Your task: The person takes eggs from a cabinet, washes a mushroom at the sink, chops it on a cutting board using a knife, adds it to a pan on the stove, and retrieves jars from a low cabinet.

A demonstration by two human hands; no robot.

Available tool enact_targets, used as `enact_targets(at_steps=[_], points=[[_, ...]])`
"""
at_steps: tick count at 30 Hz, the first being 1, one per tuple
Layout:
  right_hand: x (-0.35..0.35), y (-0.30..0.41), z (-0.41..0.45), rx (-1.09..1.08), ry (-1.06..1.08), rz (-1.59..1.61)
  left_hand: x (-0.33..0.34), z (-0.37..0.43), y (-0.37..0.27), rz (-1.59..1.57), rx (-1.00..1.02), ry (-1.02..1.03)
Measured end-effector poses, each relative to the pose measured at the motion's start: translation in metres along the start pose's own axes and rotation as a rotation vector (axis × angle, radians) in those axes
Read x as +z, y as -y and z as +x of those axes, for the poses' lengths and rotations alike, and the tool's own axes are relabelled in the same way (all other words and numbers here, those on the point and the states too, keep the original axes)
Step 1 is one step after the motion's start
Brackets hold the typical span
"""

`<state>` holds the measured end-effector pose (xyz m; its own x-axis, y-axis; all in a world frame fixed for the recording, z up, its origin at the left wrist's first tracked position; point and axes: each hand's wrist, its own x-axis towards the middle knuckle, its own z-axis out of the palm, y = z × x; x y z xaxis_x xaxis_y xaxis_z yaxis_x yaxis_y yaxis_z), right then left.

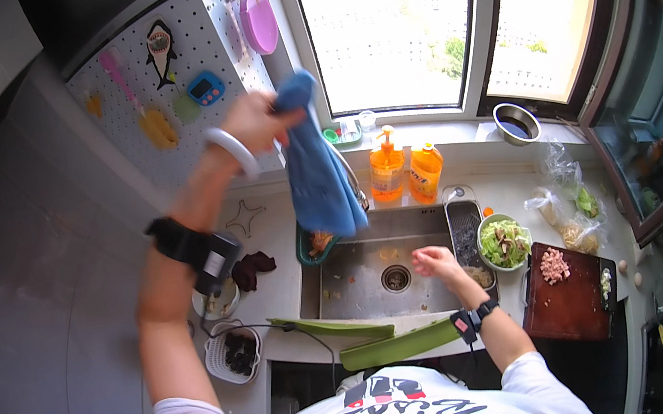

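My left hand is raised by the window frame and grips a blue cloth near its top. The cloth hangs down over the far left corner of the stainless steel sink. Behind its lower end, a green basket with food scraps is partly hidden. Over the right part of the sink is my right hand, its fingers loosely curled and nothing seen in them. Below it, the sink's drain shows, with small scraps on the basin floor.
Two orange soap bottles stand behind the sink. To the right are a bowl of lettuce and a cutting board with diced meat. A white basket sits at left. Green strips line the sink's front edge.
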<state>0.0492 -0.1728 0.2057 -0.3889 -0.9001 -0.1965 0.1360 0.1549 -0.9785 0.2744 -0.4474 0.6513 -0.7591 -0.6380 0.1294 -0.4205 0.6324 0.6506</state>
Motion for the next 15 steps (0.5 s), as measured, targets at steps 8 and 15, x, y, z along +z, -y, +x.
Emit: enact_targets(at_steps=[8,15], points=[[-0.014,-0.009,-0.020,0.055,-0.215,0.139,-0.153,0.160,-0.058,0.383,0.080,-0.631],[-0.026,-0.019,-0.095,0.022,-0.444,0.225,-0.103,0.329,0.031,0.489,0.336,-0.663]])
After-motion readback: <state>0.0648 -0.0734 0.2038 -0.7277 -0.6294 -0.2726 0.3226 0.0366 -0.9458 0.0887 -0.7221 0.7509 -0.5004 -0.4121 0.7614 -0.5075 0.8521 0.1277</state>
